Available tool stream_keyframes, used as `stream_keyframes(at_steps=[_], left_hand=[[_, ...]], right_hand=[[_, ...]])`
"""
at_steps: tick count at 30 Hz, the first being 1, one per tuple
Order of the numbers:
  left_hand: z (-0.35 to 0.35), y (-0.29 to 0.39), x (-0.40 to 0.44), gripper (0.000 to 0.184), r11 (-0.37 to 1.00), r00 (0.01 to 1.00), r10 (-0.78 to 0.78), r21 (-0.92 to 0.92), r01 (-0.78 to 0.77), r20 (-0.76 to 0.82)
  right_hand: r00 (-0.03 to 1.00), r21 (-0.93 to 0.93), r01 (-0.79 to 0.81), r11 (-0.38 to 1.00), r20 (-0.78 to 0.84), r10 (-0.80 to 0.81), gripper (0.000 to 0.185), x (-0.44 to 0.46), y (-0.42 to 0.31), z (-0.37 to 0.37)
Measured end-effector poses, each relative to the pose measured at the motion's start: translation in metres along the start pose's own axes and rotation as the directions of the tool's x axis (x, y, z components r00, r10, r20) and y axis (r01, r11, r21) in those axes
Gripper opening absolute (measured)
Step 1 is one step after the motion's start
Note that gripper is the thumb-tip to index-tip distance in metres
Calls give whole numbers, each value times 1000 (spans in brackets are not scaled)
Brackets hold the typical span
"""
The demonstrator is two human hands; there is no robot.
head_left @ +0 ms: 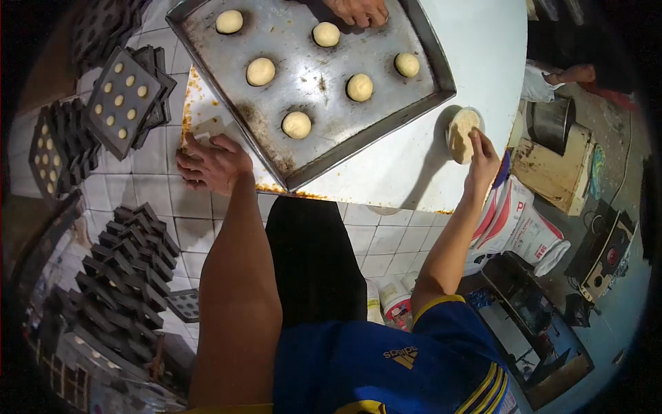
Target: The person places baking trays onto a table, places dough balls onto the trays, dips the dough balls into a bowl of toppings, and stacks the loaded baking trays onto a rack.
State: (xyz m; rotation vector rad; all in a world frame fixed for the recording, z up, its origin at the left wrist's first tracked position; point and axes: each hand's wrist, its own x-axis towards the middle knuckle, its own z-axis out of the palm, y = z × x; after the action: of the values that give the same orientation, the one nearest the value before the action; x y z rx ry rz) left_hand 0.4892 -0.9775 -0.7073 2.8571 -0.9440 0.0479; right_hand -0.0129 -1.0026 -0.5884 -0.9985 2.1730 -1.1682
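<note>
A large metal baking tray (227, 76) lies on the white table with several round dough balls (296, 125) spaced out on it. My left hand (215, 164) is at the table's left corner, fingers bent beside a small pale piece; what they grip is hard to make out. On the right, my right hand (484, 160) has its fingertips pressed together at a small bowl (463, 131) of light tan, grainy stuff. Any pinch between those fingers is too small to see. Another person's hand (358, 10) reaches over the tray's far side, near a dough ball.
Dark trays (117, 103) with small pale rounds stand in stacks at the left, with more stacked trays (127, 269) below. At the right are a printed sack (517, 228), a metal pot (552, 121) and a dark-framed case (531, 324). The white table (386, 172) has worn, brown-stained edges.
</note>
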Motion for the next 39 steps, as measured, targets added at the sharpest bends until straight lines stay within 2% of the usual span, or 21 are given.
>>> stream_keyframes(at_steps=[2,4,6,8,10,11,12,14,15,19,21,22,24,26,29,30,32,34,36,38,39], left_hand=[[-2,1,0,60,1000,1000,19,13,-18,-14],[1,0,0,60,1000,999,27,6,-27,-31],[1,3,0,60,999,998,34,-1,-34,-50],[-4,5,-1,60,1000,1000,5,9,-5,-30],[-6,5,-2,61,1000,999,23,0,-23,-38],[-7,6,-1,61,999,998,32,-10,-32,-46],[-7,6,-1,61,999,998,36,-10,-36,-43],[-7,6,-1,62,999,998,36,-22,-37,-43],[-7,6,-1,62,999,999,35,-22,-36,-41],[-7,5,-3,62,999,998,36,-7,-36,-52],[-4,5,-1,61,999,997,39,-5,-39,-65],[-2,4,-1,61,999,996,39,0,-39,-74],[-2,4,-1,61,999,996,41,5,-41,-81],[-9,6,-2,60,999,999,38,-20,-39,-38],[-8,5,-2,60,996,1000,28,-89,-29,-10],[-7,5,0,60,995,999,30,-94,-31,-14],[-2,3,-1,60,999,997,51,0,-51,-59],[-2,2,0,60,999,997,52,2,-52,-57],[-1,4,-2,60,998,997,55,2,-55,-52],[-2,5,-2,61,998,994,56,9,-55,-90],[-3,4,-3,61,998,994,58,12,-57,-90]], right_hand=[[997,-19,-15,1000,71,16,36,-6,-37,30],[982,-199,123,972,168,-89,35,7,-41,59],[965,-106,166,980,220,-140,32,7,-58,100],[935,-199,287,937,273,-228,27,19,-51,134],[909,-364,395,843,291,-300,24,17,-63,156],[880,-380,471,796,271,-391,19,23,-55,166],[882,-383,467,797,269,-388,19,25,-52,171],[747,-556,635,537,263,-611,17,29,-47,177],[718,-579,662,476,306,-626,15,30,-45,176],[746,-651,629,425,350,-567,25,24,-45,177],[760,-722,610,326,416,-499,38,6,-51,178],[760,-723,609,326,415,-500,38,-3,-50,179],[735,-701,641,312,445,-511,54,-22,-47,180],[765,-688,630,361,467,-443,60,-26,-47,177],[817,-649,576,498,436,-377,48,-15,-46,166],[818,-649,575,498,431,-381,48,-14,-49,156],[853,-398,516,758,158,-498,42,-25,-56,121],[956,-323,292,900,124,-266,30,-42,-44,79],[967,-450,224,865,-6,-253,25,-59,-38,47],[955,-736,196,649,-6,-295,22,-46,-3,18],[959,-769,192,609,16,-283,21,-40,2,13]])
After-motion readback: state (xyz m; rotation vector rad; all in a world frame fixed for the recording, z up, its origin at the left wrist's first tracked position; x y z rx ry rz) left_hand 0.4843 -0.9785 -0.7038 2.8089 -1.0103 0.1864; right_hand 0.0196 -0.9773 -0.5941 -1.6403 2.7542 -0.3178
